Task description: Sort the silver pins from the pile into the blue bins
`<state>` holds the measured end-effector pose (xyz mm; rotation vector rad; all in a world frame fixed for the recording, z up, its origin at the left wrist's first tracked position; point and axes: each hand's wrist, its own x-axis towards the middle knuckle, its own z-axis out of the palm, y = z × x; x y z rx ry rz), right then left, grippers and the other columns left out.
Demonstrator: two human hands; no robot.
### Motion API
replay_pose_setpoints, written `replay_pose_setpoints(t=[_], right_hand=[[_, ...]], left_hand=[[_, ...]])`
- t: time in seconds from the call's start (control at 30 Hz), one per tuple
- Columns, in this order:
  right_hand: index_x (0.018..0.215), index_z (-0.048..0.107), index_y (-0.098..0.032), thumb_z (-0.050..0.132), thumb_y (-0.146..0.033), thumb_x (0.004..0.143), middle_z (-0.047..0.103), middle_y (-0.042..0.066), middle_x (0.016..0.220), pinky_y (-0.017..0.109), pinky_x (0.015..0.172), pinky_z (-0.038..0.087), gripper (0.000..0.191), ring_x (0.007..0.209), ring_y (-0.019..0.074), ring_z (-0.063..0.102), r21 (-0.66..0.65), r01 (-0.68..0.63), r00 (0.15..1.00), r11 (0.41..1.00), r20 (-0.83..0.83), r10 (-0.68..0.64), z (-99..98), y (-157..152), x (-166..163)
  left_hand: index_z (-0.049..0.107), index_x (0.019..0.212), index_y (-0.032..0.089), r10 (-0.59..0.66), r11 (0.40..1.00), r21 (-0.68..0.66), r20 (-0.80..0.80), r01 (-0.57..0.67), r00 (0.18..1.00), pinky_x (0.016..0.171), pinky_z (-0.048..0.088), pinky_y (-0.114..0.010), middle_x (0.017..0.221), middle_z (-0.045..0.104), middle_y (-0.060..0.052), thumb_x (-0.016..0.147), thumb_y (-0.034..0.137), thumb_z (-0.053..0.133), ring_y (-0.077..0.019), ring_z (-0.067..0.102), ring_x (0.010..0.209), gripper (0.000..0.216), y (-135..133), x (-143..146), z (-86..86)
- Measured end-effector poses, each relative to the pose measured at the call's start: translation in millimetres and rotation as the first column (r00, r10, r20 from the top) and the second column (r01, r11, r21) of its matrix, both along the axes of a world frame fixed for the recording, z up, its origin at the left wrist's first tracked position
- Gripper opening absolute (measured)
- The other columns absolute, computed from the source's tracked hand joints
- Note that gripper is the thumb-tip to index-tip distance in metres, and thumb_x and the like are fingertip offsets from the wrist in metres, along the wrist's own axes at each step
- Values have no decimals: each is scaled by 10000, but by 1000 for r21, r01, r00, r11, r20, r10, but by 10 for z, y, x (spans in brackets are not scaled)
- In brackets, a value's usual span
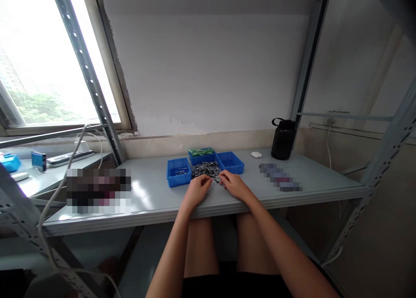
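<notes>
My left hand (pixel 199 188) rests at the near side of a pile of small thin black and silver metal pieces (pixel 205 169). Its thumb and fingers are pinched together; whatever they hold is too small to name. Just right of it, my right hand (pixel 233 185) is also closed in a pinch, its fingertips beside a few loose pieces at the pile's near edge. I cannot make out what is in its fingers. Left of the pile stands a blue bin (pixel 179 180) with some thin silver pieces inside. Another blue bin (pixel 230 163) stands to the right.
Behind the pile, a third blue bin (pixel 202 159) holds green packaging (pixel 200 152). A white case (pixel 256 155) and a black bottle (pixel 283 139) stand at the back right. Blurred items lie at both sides. Metal shelf posts (pixel 312 50) frame the table (pixel 149 202).
</notes>
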<state>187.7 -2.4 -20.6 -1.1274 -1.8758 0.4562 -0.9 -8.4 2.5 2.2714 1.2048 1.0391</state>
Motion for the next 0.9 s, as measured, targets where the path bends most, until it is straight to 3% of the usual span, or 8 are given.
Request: replay_pose_setpoints(t=[0.43, 0.9], right_hand=[[1020, 613, -136, 502, -368, 972, 649, 21, 869, 337, 722, 532, 261, 740, 142, 633, -7, 24, 1000, 1000, -4, -24, -23, 27, -10], [955, 627, -136, 520, -361, 962, 650, 21, 867, 352, 758, 519, 249, 787, 154, 632, -42, -119, 985, 992, 119, 123, 20, -41, -12]], left_hand=[[638, 930, 125, 59, 998, -1, -11, -59, 998, 749, 535, -349, 880, 659, -30, 945, 346, 537, -162, 639, 797, 243, 55, -1, -35], [636, 901, 125, 29, 1000, 13, 26, -29, 999, 730, 530, -337, 833, 653, -19, 941, 350, 542, -155, 634, 763, 247, 74, -11, -56]])
